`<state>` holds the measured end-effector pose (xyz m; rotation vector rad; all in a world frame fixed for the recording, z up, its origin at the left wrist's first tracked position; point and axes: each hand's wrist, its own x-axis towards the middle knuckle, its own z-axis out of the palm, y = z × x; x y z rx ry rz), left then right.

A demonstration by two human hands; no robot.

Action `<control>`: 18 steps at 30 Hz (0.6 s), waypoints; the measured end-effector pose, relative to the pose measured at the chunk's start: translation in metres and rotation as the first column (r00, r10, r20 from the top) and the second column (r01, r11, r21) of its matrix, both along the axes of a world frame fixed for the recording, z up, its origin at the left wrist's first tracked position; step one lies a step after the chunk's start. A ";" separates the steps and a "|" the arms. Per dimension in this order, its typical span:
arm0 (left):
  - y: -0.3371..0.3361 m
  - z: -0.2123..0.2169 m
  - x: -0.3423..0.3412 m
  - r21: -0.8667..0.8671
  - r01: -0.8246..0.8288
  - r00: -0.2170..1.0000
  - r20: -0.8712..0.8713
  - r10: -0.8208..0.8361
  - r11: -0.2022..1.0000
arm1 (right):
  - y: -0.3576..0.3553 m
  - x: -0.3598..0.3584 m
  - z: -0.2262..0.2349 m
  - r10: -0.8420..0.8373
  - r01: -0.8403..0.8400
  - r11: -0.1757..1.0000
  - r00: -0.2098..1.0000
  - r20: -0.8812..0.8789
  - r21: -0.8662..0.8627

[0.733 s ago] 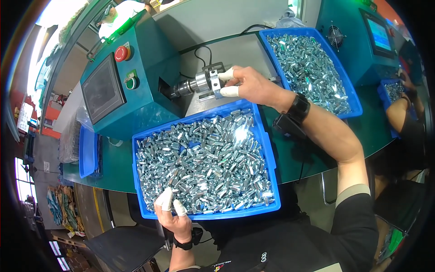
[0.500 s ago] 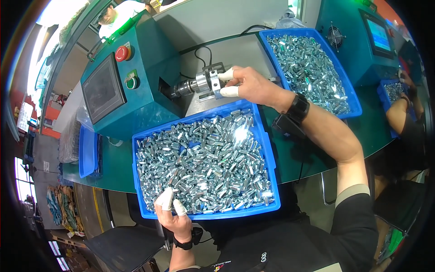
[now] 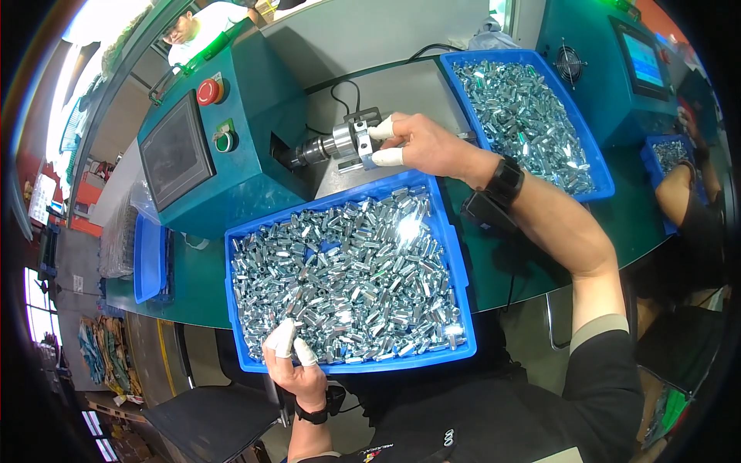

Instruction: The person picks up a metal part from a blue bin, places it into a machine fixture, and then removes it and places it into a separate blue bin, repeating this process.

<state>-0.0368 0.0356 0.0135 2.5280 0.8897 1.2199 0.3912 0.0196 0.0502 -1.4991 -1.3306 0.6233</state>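
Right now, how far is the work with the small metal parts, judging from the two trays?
Done: the far blue tray already holds a thick layer of metal parts, though whether they are finished cannot be seen. In hand: the right hand touches the machine's metal chuck, and the left hand rests at the near blue tray. Left: that near tray is nearly full, so much seems to remain.

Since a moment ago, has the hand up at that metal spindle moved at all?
No. The right hand is at the same spot on the metal spindle, just as close to the red button on the teal machine as before.
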 end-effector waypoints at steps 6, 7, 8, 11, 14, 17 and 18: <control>0.002 -0.003 -0.001 0.038 0.024 0.999 0.023 -0.025 0.999 | 0.005 0.005 0.002 -0.013 0.018 0.997 0.998 0.068 -0.075; 0.002 -0.003 -0.001 0.051 0.031 0.999 0.027 -0.032 0.998 | 0.005 0.005 0.001 -0.014 0.019 0.997 0.998 0.069 -0.074; 0.002 -0.004 -0.001 0.052 0.030 0.999 0.028 -0.032 0.998 | 0.003 0.006 0.000 -0.014 0.014 0.997 1.000 0.010 -0.072; -0.001 -0.005 -0.003 0.037 0.015 0.999 0.029 -0.016 0.999 | 0.002 0.003 -0.003 -0.004 -0.003 0.998 0.995 -0.104 -0.066; 0.001 -0.004 -0.005 0.042 0.027 0.999 0.035 -0.029 0.999 | 0.005 0.000 -0.006 -0.071 0.042 0.994 0.947 -0.313 -0.099; 0.001 -0.005 -0.006 0.045 0.023 0.998 0.055 -0.025 0.999 | -0.004 0.001 0.003 -0.269 0.255 0.962 0.944 -0.191 -0.094; 0.002 -0.005 -0.006 0.055 0.027 0.998 0.064 -0.031 0.998 | -0.005 0.000 0.007 -0.371 0.363 0.928 0.919 -0.135 -0.078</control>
